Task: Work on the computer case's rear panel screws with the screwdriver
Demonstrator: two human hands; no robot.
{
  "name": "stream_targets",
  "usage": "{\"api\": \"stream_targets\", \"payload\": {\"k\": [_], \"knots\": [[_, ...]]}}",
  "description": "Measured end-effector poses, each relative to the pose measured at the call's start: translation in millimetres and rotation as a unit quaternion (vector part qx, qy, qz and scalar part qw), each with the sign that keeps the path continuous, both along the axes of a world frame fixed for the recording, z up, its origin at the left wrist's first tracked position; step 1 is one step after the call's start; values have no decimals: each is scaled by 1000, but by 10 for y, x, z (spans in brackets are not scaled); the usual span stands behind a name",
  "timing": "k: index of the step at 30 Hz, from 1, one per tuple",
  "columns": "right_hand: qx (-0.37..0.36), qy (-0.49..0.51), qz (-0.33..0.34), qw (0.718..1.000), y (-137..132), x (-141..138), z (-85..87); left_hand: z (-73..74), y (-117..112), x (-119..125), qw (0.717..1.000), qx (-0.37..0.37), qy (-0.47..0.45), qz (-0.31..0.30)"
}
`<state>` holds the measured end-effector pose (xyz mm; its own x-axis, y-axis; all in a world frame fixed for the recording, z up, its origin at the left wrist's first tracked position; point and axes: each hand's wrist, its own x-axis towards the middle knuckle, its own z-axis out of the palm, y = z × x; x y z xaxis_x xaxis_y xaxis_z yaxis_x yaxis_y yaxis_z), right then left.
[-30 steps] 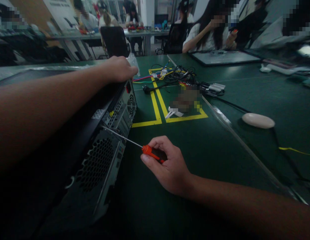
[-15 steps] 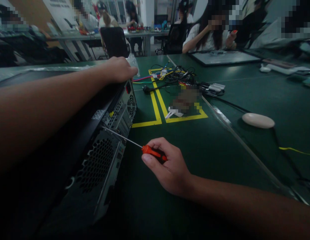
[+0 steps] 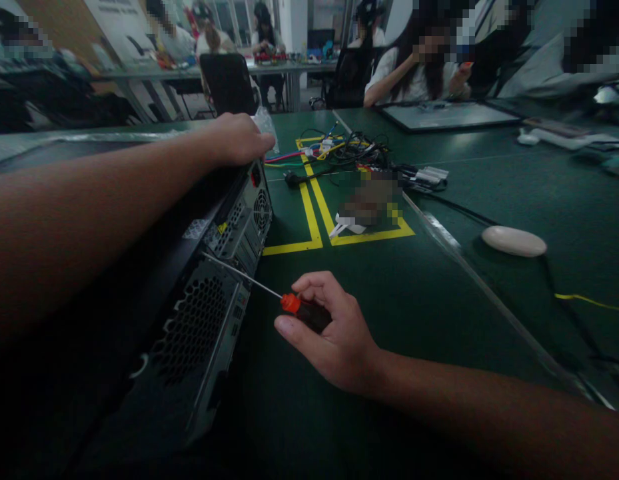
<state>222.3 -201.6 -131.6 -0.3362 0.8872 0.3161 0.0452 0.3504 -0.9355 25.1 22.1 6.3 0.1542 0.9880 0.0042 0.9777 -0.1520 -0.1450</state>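
The bench point(image 3: 414, 313) carries the case point(image 3: 202, 320); my left hand point(image 3: 242, 140) curls over its far corner, hold unclear. My right hand point(image 3: 342, 340) loosely cups the screwdriver point(image 3: 290, 304); tilted, it could slip.

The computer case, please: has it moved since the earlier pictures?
No, no visible shift: the computer case stands in the same place against the yellow tape, which its rear edge meets as before.

The screwdriver point(image 3: 290, 303) has a bright metal shaft and smooth plastic handle; the case point(image 3: 194, 327) at left, a perforated grey metal back; the table point(image 3: 439, 320), smooth, faintly glossy; the far film point(image 3: 265, 124), crinkled clear plastic.
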Motion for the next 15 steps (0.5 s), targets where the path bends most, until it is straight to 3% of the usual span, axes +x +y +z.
{"api": "stream_targets", "payload": {"k": [15], "knots": [[-20,5,-3,1000,-15,-19,-12,3,3,15,1000,0,-11,11]]}}
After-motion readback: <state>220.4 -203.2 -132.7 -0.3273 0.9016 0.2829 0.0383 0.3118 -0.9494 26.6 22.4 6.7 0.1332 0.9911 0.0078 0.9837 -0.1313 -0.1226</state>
